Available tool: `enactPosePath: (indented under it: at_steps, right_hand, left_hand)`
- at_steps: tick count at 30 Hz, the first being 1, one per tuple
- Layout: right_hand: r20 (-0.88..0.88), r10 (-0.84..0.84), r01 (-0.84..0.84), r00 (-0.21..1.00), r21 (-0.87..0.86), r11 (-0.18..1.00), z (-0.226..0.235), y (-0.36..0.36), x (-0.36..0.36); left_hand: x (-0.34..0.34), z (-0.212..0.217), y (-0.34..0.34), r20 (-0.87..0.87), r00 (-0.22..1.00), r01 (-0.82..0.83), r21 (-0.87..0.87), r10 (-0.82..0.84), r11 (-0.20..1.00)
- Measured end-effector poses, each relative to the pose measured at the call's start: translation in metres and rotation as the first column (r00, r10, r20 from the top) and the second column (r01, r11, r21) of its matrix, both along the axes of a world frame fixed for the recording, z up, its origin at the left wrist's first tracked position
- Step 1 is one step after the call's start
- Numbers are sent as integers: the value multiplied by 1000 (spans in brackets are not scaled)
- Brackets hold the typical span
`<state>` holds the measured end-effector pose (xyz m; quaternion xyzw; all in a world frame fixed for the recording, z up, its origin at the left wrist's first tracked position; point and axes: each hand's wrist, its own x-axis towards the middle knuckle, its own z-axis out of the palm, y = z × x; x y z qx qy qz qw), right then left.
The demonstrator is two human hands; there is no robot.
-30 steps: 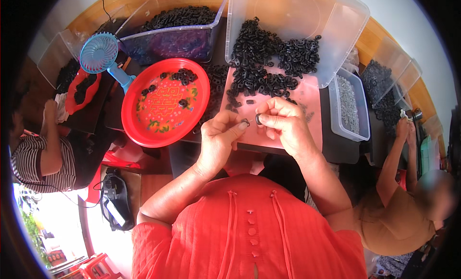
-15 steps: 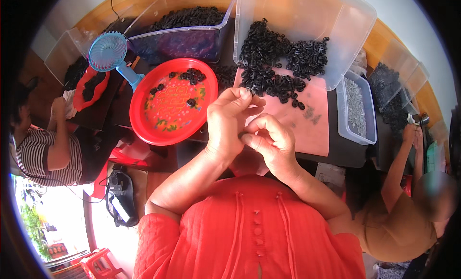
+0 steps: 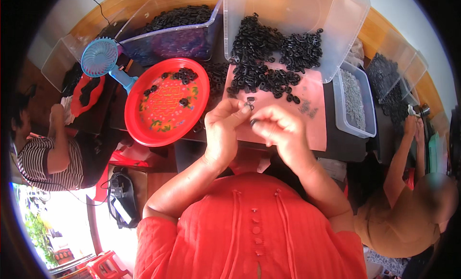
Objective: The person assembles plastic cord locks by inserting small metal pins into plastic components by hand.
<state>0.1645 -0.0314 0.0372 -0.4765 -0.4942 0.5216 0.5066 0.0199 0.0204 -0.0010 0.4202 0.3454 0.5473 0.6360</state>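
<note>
Thumb and forefinger of my left hand [image 3: 223, 127] are pinched on a small metal piece [image 3: 249, 105], too small to tell its exact kind. Just right of it, my right hand [image 3: 287, 130] pinches a small black oval piece [image 3: 254, 121], partly covered by the fingers. Both hands are above the near edge of a pink mat [image 3: 313, 130]. Beyond the fingertips, a heap of black oval pieces [image 3: 259, 70] spills from a clear bin [image 3: 336, 19] tipped on its side. Several more black pieces [image 3: 185, 76] lie in a red round tray [image 3: 132, 113] left of my left hand.
A clear box of small silvery parts [image 3: 354, 99] stands right of the mat. Behind the tray are a blue fan [image 3: 99, 57] and another bin of black pieces [image 3: 185, 18]. One person [image 3: 53, 156] works at far left, another [image 3: 401, 216] at far right.
My right hand has moved away from the left and a little to the right, with the black piece showing at its fingertips. My left hand has lowered slightly. The whole view has shifted a little.
</note>
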Motion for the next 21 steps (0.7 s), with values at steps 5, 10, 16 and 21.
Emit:
enactPosePath:
  at_steps: [5,10,16,21]
  right_hand:
    - [-104,-34,27,994,-67,997,-1,18,28]
    - [-68,-27,21,997,-82,996,-6,18,27]
    - [10,-9,10,1000,-84,996,-7,20,29]
    - [19,-6,7,1000,-77,997,-7,21,29]
  left_hand:
    - [-4,2,-11,-50,993,103,11,-102,995]
    - [-4,7,-13,-161,980,124,50,-114,991]
    - [-6,4,-9,-245,962,140,79,-117,987]
    - [-7,5,-8,-264,957,147,72,-123,987]
